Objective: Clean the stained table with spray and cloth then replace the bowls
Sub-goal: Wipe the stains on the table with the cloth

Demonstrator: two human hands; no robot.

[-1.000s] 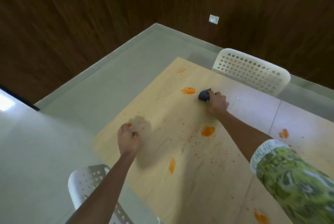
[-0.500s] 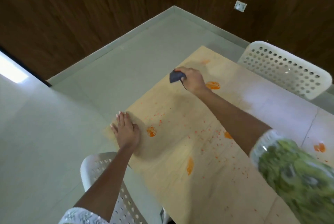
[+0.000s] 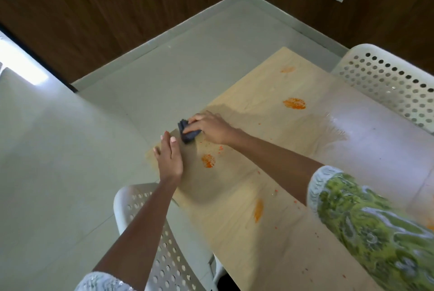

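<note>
The cloth (image 3: 189, 131) is gripped by the right hand (image 3: 211, 128) at the table (image 3: 293, 232) edge; the left hand (image 3: 169, 156) is laid flat beside it. Stains (image 3: 208, 161) behind the hands could be smeared or missed.

Single head-worn wide-angle view — looks forward and steeply down from above the pale wooden stained table (image 3: 270, 232), close over its near corner; room corner beyond.

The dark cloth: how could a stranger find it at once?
Look at the wooden table, at its corner near the grey floor. There the right hand grips the cloth, beside the flat left hand. It is the only dark blue thing among orange stains.
</note>
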